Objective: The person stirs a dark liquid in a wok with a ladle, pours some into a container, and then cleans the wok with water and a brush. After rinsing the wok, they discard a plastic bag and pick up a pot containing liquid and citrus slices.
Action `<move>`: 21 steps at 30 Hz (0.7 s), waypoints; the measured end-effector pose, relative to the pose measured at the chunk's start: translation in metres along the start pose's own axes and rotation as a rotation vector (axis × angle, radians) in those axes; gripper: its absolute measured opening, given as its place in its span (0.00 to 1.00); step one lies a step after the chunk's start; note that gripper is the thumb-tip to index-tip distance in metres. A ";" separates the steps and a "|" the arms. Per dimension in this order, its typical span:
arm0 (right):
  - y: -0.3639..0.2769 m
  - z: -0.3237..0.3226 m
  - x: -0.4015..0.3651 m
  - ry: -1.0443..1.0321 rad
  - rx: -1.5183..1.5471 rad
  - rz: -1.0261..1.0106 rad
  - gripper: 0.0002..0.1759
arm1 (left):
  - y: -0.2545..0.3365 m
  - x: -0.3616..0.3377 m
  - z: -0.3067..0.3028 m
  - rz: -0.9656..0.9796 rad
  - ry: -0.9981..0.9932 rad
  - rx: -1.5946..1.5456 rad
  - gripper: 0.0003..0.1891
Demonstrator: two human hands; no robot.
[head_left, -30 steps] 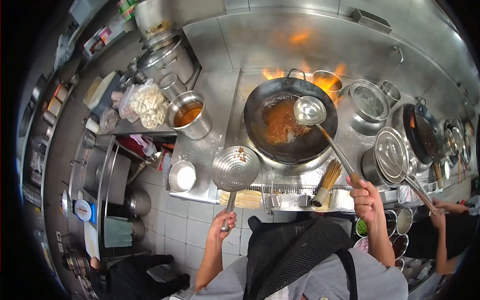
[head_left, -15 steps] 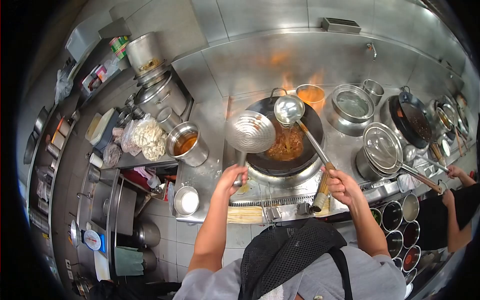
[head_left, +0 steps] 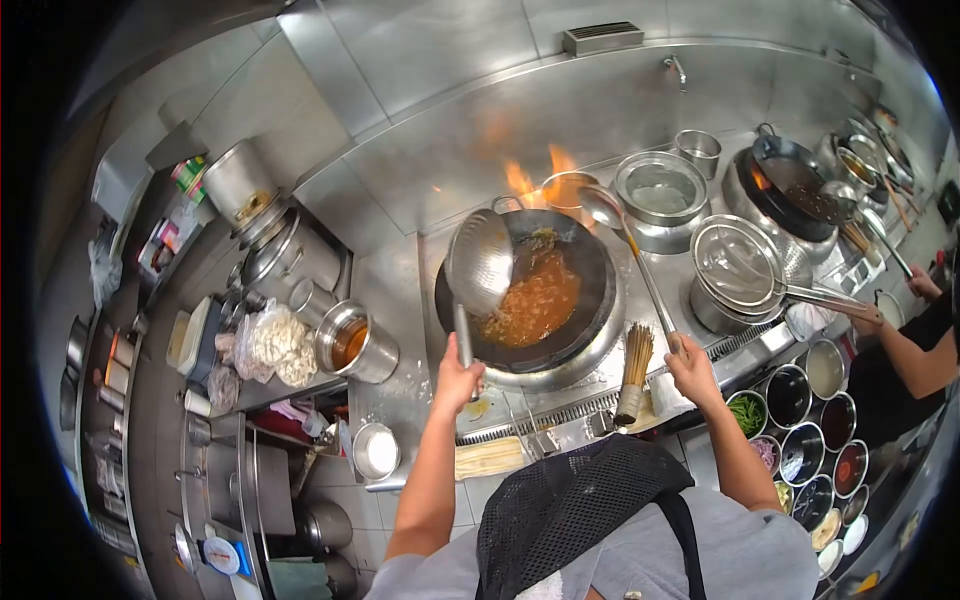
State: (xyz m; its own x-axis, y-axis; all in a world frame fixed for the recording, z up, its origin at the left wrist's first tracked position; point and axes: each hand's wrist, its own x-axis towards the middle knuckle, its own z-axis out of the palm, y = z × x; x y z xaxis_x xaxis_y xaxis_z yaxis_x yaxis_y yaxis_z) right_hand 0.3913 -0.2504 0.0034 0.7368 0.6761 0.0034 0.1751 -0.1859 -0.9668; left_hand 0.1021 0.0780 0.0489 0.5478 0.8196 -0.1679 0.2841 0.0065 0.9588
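Note:
My left hand (head_left: 459,385) is closed around the handle of a perforated skimmer (head_left: 481,262), whose bowl is tilted on edge over the left side of a black wok (head_left: 592,262). In the wok, a reddish-brown saucy dish (head_left: 541,300) spreads across the bottom, with bits of chopped food near its edges. My right hand (head_left: 693,372) grips the long handle of a ladle (head_left: 602,207). The ladle's bowl hangs by the wok's back right rim, close to a metal pot (head_left: 568,192) behind it. Flames (head_left: 540,174) rise behind the wok.
A bamboo brush (head_left: 635,372) lies at the stove's front edge. Right of the wok stand a strainer on a pot (head_left: 738,262) and a water-filled basin (head_left: 662,184). A steel pot of brown liquid (head_left: 380,358) stands left. At right, a co-worker's arm (head_left: 915,358) is near ingredient containers (head_left: 788,398).
The ladle has swung from over the food to the wok's back right rim. The skimmer has tipped from flat to edge-on. The sauce looks looser and wider spread. My view has shifted.

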 end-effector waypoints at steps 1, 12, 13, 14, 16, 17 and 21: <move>0.012 -0.002 -0.004 0.078 -0.116 -0.043 0.24 | -0.009 0.005 -0.004 0.052 0.007 0.035 0.50; 0.023 -0.044 0.113 0.211 -0.090 0.080 0.23 | -0.004 -0.032 0.005 -0.025 -0.007 -0.282 0.45; 0.025 -0.048 0.143 0.292 -0.222 0.007 0.23 | -0.007 -0.037 0.007 -0.019 -0.015 -0.303 0.43; 0.036 -0.052 0.173 0.370 -0.356 -0.068 0.23 | -0.010 -0.042 0.008 -0.021 -0.006 -0.307 0.43; 0.051 -0.071 0.221 0.252 -0.014 0.059 0.20 | -0.014 -0.056 0.012 -0.007 0.018 -0.407 0.40; 0.058 -0.083 0.244 0.135 0.326 0.195 0.16 | -0.012 -0.066 0.012 0.005 0.009 -0.471 0.40; 0.028 -0.099 0.280 -0.177 1.441 0.617 0.10 | -0.022 -0.111 -0.005 -0.045 0.083 -0.695 0.36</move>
State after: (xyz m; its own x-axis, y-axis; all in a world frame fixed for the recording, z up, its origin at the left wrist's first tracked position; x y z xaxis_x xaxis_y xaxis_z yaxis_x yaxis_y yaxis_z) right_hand 0.6670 -0.1367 0.0023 0.3565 0.8462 -0.3961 -0.9307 0.2847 -0.2294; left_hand 0.0309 -0.0106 0.0480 0.4778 0.8507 -0.2193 -0.2790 0.3836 0.8803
